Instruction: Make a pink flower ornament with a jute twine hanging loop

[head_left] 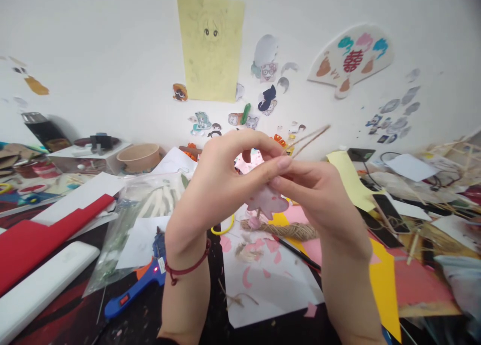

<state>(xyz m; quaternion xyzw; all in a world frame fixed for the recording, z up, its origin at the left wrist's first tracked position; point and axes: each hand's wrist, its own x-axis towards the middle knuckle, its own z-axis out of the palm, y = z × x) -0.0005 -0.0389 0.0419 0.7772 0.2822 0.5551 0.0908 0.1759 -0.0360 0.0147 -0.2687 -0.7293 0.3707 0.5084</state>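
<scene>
Both hands are raised over the desk, with their fingertips meeting. My left hand (240, 169) pinches a thin brown twine (310, 139), whose two loose ends stick up to the right. My right hand (308, 182) is closed at the same spot, thumb and forefinger on the twine. Below the fingertips hangs a pale pink paper cutout (267, 202) with a small pink bead (254, 222) under it. Behind it lies a bundle of twine (293, 230). Exactly where the twine joins the cutout is hidden by the fingers.
On the white sheet (263, 295) lie pink paper scraps. A blue glue gun (137, 290) is at the left, near a white bar (48, 290) and red paper (48, 235). Yellow card (385, 290) and a phone (391, 214) lie right. A wall stands behind.
</scene>
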